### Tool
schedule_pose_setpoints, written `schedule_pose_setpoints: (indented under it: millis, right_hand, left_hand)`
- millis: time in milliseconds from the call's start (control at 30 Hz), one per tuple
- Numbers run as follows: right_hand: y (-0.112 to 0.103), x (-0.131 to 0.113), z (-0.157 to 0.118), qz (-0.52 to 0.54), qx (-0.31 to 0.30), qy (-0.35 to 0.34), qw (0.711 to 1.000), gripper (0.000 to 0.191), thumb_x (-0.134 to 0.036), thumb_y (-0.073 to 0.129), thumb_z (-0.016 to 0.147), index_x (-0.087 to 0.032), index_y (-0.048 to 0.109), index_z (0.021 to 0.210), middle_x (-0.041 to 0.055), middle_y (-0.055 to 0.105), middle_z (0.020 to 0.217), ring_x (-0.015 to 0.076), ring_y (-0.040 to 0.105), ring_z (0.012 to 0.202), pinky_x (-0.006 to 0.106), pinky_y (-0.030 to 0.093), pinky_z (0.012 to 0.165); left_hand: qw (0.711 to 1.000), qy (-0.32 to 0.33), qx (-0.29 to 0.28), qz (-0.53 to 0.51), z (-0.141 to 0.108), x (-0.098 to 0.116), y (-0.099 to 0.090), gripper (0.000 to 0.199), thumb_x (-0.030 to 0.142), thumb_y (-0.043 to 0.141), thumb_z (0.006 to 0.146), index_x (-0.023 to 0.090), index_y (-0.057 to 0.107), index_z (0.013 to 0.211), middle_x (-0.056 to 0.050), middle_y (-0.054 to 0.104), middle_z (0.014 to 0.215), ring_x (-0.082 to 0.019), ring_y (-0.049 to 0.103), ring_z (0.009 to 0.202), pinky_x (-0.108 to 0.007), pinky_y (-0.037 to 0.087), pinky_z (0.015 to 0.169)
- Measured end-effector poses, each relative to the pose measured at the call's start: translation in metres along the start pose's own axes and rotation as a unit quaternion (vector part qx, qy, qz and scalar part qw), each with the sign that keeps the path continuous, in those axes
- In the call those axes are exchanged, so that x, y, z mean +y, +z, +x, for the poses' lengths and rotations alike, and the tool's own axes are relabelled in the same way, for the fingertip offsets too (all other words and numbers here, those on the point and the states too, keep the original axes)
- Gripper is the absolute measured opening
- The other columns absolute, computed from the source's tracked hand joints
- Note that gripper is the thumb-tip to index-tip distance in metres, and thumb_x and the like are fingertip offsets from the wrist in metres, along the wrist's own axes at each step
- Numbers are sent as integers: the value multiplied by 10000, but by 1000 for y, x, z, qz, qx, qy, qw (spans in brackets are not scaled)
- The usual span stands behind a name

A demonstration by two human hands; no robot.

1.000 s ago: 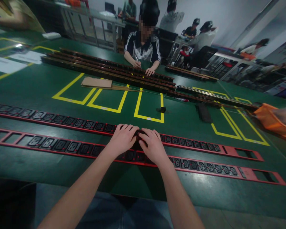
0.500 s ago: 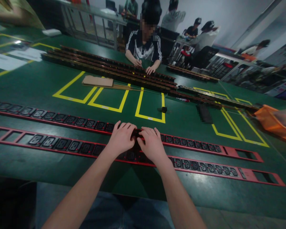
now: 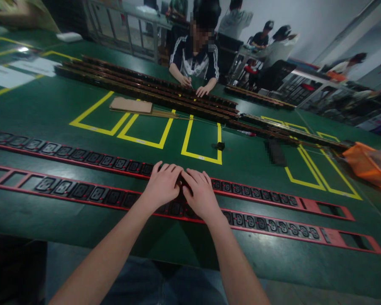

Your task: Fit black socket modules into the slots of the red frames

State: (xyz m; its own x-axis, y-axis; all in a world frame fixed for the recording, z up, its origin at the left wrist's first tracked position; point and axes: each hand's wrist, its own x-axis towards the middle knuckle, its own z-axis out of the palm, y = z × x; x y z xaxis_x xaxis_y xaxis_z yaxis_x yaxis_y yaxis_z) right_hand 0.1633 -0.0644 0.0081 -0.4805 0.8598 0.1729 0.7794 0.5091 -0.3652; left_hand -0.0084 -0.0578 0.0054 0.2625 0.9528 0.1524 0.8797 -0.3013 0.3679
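Note:
Two long red power strips fitted with black sockets lie side by side on the green table, the far strip (image 3: 108, 163) and the near strip (image 3: 273, 226). My left hand (image 3: 165, 182) rests on the middle of the far strip, its fingers curled over the far edge. Right beside it, my right hand (image 3: 199, 190) grips the same strip, fingers bent and thumb toward the left hand. The two hands meet at the fingertips and hide the sockets beneath. Both forearms cross above the near strip, which has several open slots at its left end.
Yellow tape outlines (image 3: 146, 146) mark the table. A small black part (image 3: 220, 146), a cardboard piece (image 3: 131, 105) and long dark rails (image 3: 139, 87) lie farther back. An orange bin (image 3: 366, 163) stands at right. Across the table a co-worker (image 3: 193, 59) holds a thin tool.
My right hand has shifted slightly left, closing the gap to my left hand and covering the dark part between them. The view has tilted a little.

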Motion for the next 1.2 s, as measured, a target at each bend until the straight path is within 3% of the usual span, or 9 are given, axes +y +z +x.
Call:
schedule_pose_setpoints:
  millis: [833, 1067, 1200]
  right_hand:
    - [1, 0, 1, 0, -5, 6, 1000, 357, -218, 505, 982, -244, 615, 1321, 86, 585, 1420, 248, 498, 1338, 556, 289, 1192]
    - [1, 0, 0, 3, 3, 6, 1000, 343, -240, 545, 971, -247, 616, 1307, 69, 591, 1411, 246, 502, 1329, 539, 294, 1195]
    - [0, -1, 0, 4, 5, 10, 1000, 343, -236, 549, 972, -245, 614, 1309, 71, 593, 1410, 247, 501, 1331, 537, 299, 1192]
  left_hand:
    - [1000, 3, -18, 3, 0, 1, -3, 327, 178, 487, 883, 240, 595, 1185, -46, 675, 1216, -249, 578, 1189, -537, 266, 1198]
    - [998, -1, -45, 47, -3, -22, -22, 334, 301, 529, 942, 246, 586, 1266, -75, 607, 1366, -305, 513, 1306, -655, 199, 1199]
    - [995, 11, -88, 50, 0, -32, -28, 332, 321, 580, 943, 262, 598, 1269, -50, 657, 1285, -284, 582, 1212, -543, 370, 1125]
